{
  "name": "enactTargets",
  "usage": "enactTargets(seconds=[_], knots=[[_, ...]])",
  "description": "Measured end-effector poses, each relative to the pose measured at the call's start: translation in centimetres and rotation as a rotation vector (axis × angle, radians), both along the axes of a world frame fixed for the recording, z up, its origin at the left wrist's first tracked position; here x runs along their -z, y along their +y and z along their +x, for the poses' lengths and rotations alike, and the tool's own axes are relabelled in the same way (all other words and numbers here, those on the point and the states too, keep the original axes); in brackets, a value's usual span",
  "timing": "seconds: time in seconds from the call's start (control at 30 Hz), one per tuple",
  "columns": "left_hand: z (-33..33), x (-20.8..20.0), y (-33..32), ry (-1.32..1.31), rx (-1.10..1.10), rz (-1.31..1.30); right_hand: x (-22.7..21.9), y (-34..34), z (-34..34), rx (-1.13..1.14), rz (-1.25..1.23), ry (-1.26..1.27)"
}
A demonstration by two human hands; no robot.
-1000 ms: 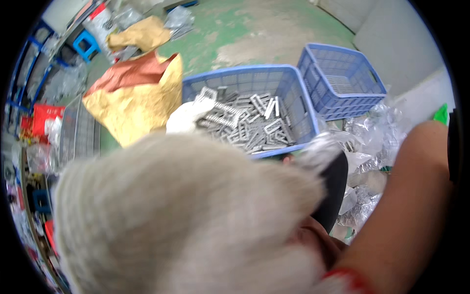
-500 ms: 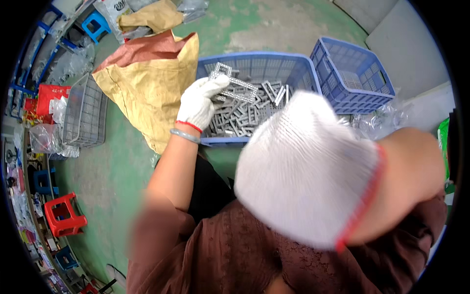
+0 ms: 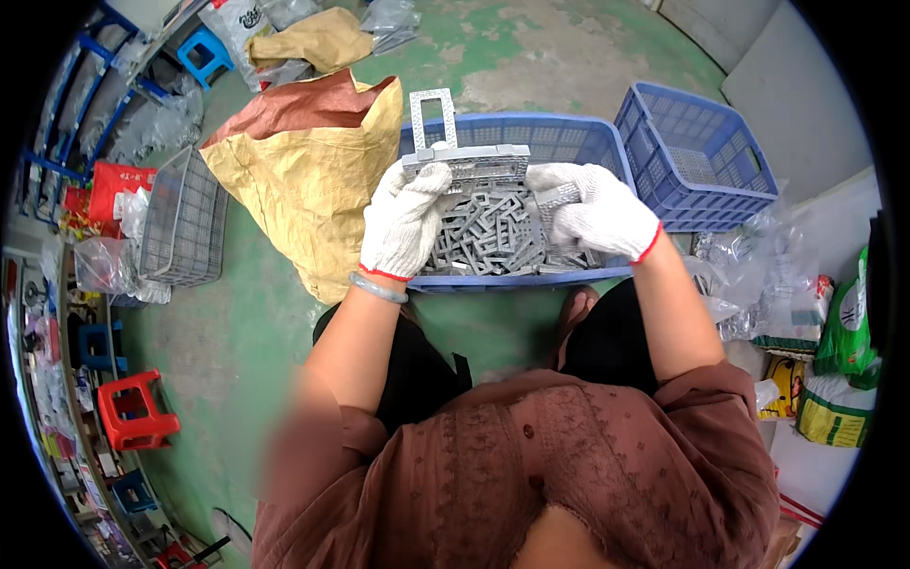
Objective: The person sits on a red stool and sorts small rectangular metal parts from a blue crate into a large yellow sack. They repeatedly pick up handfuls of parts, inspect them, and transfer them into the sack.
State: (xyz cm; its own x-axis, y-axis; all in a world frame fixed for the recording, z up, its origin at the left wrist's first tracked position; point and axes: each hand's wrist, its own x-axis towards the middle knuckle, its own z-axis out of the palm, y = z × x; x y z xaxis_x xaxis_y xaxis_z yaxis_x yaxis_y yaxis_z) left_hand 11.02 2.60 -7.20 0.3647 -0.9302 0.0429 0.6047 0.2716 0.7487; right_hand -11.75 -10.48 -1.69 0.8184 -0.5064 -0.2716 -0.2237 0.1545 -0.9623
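Floor (image 3: 531, 57) stretched beyond the blue crate (image 3: 531, 281), its left edge crowded by a tan sack (image 3: 294, 180). Above the crate, the left hand (image 3: 408, 223) gripped gray frames (image 3: 479, 163); whether the curled right hand (image 3: 599, 213) held their right end, I couldn't tell.

The right hand (image 3: 595, 211) was big and blurry up close, and now it is down over the blue basket (image 3: 512, 282), at the right end of the grey pieces (image 3: 483, 154) in the left hand (image 3: 406, 218). Those pieces were tilted, and now the long ones lie level, with one frame (image 3: 432, 96) poking up. A foot (image 3: 576, 309) shows now, and more of the green bag (image 3: 846, 327) does too
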Motion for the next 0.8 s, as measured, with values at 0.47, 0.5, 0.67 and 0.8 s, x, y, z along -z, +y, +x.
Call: enactTargets(seconds=[0.47, 0.5, 0.67, 0.8], knots=[[-1.7, -1.3, 0.4, -0.401, -0.071, 0.065, 3.0, 1.0, 1.7, 0.185, 0.022, -0.284], [-1.9, -1.3, 0.3, -0.445, -0.074, 0.074, 2.9, 1.0, 1.8, 0.194, 0.0, -0.261], [-2.2, -1.3, -0.1, -0.504, -0.009, 0.223, 3.4, 0.1, 1.0, 0.199, -0.049, -0.201], [-1.6, -0.9, -1.0, 0.149, 0.259, 0.22, 3.5, -0.7, 0.6, 0.22, 0.157, -0.222]])
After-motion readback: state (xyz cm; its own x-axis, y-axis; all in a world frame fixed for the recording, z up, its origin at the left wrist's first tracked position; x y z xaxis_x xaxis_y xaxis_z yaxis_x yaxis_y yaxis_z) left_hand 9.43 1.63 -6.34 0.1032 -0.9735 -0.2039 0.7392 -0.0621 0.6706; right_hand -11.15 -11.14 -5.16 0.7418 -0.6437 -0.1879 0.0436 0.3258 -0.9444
